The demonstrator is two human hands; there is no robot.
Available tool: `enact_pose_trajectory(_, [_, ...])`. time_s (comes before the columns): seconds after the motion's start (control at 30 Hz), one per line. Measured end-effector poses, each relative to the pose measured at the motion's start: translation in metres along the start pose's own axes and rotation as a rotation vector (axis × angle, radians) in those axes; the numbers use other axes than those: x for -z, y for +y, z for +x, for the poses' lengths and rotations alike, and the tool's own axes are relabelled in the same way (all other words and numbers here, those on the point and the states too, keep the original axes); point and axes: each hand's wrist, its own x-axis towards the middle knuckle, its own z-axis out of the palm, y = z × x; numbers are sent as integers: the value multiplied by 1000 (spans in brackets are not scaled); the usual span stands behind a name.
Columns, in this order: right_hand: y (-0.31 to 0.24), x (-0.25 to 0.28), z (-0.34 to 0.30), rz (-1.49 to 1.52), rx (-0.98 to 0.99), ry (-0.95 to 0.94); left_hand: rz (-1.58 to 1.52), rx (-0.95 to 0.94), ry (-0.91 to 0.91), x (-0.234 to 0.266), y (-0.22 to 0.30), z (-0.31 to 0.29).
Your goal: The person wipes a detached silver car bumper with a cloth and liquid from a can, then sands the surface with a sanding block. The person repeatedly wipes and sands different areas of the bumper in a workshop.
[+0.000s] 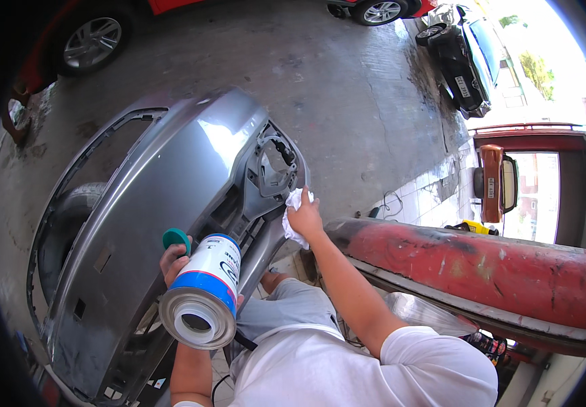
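Gripping a white-and-blue metal can, your left hand also pinches a green cap, probably to save setting it down; the can's uncapped mouth faces up toward you, perhaps to avoid spilling. Your right hand has its fingers clenched around a crumpled white cloth, close by the lamp opening of the car bumper cover; whether they touch can't be told. That cover sits ahead and to your left, silver-grey, glossy along its curve, duller at the near end.
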Motion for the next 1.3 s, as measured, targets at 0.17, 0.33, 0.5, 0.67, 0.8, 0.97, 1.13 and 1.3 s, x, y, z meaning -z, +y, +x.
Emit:
enact_pose_trajectory(0.17, [26,-15,128,-3,-107,-115,1,97,16,14,-8,6])
enact_pose_trajectory(0.33, [44,-49,229,70,-82,-158,47,154,-21,15,-12,21])
enact_pose_trajectory(0.5, [42,-78,310,199,59,-332,229,170,-87,-4,-18,19])
enact_pose_trajectory(0.67, [30,-76,353,290,208,-444,399,456,-375,-34,-3,58])
enact_pose_trajectory(0.8, [31,-90,351,304,213,-393,598,182,-388,-56,-26,79])
enact_pose_trajectory(0.97, [40,-35,248,179,29,-254,595,63,-326,-97,-24,109])
enact_pose_trajectory(1.13, [49,-33,134,512,-129,-116,462,67,-312,-140,-21,128])
enact_pose_trajectory(1.3, [29,20,24,690,-151,-122,305,52,-276,-170,-18,134])
